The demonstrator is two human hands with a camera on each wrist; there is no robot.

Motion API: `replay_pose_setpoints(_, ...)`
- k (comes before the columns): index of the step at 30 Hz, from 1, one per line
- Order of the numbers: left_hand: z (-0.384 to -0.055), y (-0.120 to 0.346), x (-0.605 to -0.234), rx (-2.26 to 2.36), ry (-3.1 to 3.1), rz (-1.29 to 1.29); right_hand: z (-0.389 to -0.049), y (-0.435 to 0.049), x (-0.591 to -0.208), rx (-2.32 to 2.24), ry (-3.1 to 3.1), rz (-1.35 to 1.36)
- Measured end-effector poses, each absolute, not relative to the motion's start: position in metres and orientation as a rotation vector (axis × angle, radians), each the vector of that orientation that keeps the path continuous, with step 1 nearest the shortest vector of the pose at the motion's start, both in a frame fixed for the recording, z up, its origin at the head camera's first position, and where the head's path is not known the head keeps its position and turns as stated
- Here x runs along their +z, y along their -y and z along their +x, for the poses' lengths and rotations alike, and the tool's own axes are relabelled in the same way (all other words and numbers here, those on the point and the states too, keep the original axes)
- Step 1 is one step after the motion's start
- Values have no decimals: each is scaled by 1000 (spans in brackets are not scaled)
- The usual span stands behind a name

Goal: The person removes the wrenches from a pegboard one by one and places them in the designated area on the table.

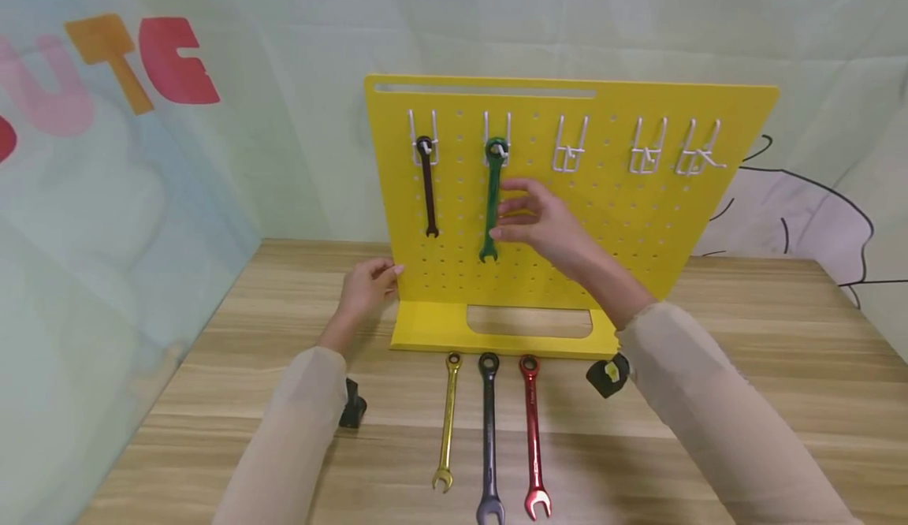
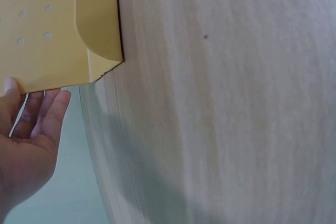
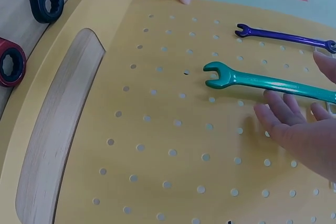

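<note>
A green wrench [image 1: 493, 194] hangs by its ring end from a white hook on the yellow pegboard [image 1: 525, 273]. My right hand [image 1: 539, 221] is right beside its shaft, fingers loosely bent and not closed round it; the right wrist view shows the fingertips near the green wrench [image 3: 262, 80]. My left hand [image 1: 365, 288] pinches the pegboard's left edge. In the left wrist view its thumb lies on the front of the pegboard [image 2: 47, 61] and its fingers are behind. A dark purple wrench [image 1: 429, 190] hangs on the leftmost hook.
Before the pegboard a yellow wrench [image 1: 448, 422], a dark grey wrench [image 1: 489, 430] and a red wrench [image 1: 534, 430] lie side by side on the wooden table [image 1: 234, 399]. Several white hooks [image 1: 570, 154] without wrenches are farther right. A printed cloth [image 1: 305, 154] hangs behind.
</note>
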State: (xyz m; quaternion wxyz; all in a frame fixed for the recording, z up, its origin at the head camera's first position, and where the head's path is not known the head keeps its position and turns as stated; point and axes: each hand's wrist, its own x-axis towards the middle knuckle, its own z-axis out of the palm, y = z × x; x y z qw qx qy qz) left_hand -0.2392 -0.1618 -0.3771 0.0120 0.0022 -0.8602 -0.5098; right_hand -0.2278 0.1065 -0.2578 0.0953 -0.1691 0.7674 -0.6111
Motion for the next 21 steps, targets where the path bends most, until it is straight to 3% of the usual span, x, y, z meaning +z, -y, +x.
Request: replay_pose_setpoints(21,-240,161,-377,-1585,2673,6,-226,-104,-258,-1857,-2314,-520)
